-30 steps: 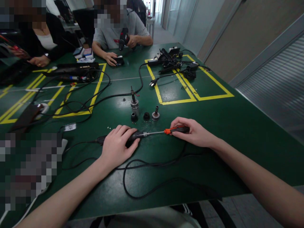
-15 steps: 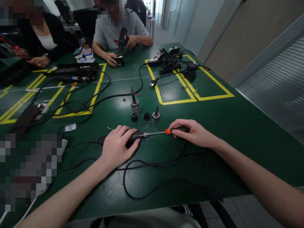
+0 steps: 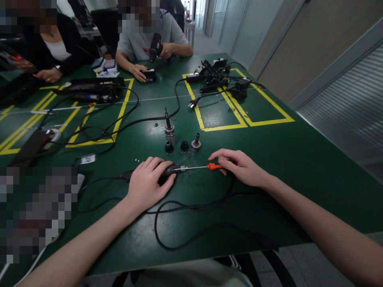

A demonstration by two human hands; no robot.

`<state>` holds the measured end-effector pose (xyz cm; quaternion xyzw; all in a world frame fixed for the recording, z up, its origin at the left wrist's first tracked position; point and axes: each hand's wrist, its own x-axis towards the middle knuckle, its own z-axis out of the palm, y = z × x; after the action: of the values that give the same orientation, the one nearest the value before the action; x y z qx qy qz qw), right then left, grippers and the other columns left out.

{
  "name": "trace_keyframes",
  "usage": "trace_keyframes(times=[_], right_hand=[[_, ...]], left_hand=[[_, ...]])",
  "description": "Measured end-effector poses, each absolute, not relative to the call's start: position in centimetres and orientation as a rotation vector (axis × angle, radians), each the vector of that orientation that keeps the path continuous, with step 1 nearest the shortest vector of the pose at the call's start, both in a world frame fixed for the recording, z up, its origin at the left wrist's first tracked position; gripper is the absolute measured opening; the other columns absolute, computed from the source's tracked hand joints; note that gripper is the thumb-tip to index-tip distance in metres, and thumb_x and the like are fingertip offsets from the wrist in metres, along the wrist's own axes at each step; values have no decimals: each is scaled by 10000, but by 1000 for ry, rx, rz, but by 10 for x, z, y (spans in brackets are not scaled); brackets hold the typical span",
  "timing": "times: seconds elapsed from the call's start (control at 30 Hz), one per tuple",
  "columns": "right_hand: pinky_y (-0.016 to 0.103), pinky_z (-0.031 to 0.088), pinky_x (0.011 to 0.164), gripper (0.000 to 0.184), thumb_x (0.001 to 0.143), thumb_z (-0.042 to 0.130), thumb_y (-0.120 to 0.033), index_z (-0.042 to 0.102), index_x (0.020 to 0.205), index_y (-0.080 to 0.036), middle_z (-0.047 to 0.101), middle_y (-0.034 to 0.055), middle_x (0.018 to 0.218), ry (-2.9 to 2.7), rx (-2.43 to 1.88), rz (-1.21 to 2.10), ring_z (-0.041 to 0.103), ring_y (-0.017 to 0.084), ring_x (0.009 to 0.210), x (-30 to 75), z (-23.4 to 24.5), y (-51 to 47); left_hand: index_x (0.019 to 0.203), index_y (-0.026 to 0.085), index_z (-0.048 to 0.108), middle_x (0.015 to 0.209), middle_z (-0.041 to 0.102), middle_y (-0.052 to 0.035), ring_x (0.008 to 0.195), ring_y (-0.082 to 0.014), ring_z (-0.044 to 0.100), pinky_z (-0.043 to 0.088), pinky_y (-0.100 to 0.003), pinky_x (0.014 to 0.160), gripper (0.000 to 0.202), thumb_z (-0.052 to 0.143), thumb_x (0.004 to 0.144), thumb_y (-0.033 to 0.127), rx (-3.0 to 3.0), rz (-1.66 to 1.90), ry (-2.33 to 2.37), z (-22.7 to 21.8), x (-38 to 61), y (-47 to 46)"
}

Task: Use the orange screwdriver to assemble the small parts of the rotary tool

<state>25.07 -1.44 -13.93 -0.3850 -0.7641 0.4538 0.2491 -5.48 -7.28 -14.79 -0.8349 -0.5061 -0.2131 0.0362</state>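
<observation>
My left hand (image 3: pixel 151 181) is closed round a black corded tool body (image 3: pixel 170 171), pressing it against the green table. A screwdriver (image 3: pixel 213 166) with an orange collar and handle lies level with it, its thin shaft reaching the metal front end of that body. My right hand (image 3: pixel 237 165) has its fingers curled round the screwdriver handle, thumb and index near the orange part. Just beyond stand a metal shaft assembly (image 3: pixel 169 131), two small black caps, one of them a black cap (image 3: pixel 184 146), and a round metal piece with a stem (image 3: pixel 196 143).
A black cable (image 3: pixel 179 207) loops in front of me. Farther off lie a power plug (image 3: pixel 193 104) and a pile of black parts (image 3: pixel 214 77) within yellow tape. Across the table one person holds a power drill (image 3: pixel 155 48); another person sits at the left.
My right hand's fingers have shifted on the screwdriver handle, and more of its orange part shows. The left hand and the black tool body stay in place.
</observation>
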Motion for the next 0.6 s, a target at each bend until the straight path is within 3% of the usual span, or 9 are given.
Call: trace_keyframes(times=[0.27,0.37,0.47,0.6], right_hand=[[328,560,760,303,903,731,-450,700,1066,-196,755,88,1017,-2009,-1013,1198,699,208,841,257,-144,-8],[319,543,714,314,964,652,-493,712,1034,-192,741,63,875,-2045,-1042,1172,674,191,758,255,-142,-10],[295,488,620,354,1029,542,-502,709,1030,-190,620,-9,637,-2068,-1077,1192,582,154,587,254,-140,-12],[283,466,598,322,1005,594,-486,705,1058,-189,596,-19,637,-2023,-1083,1247,559,146,583,255,-139,-11]], left_hand=[[1171,179,705,1042,745,-77,946,-232,686,572,-373,771,318,546,1011,404,-2579,-642,-1540,-150,-56,-73],[1210,184,689,1055,748,-76,958,-231,687,571,-368,786,327,546,1013,402,-2574,-634,-1546,-150,-56,-74],[1301,175,652,1038,748,-80,948,-234,681,569,-364,772,376,544,1017,396,-2575,-648,-1536,-150,-57,-74],[1283,159,662,1032,748,-88,939,-239,683,576,-375,769,375,547,1016,394,-2585,-672,-1528,-149,-58,-74]])
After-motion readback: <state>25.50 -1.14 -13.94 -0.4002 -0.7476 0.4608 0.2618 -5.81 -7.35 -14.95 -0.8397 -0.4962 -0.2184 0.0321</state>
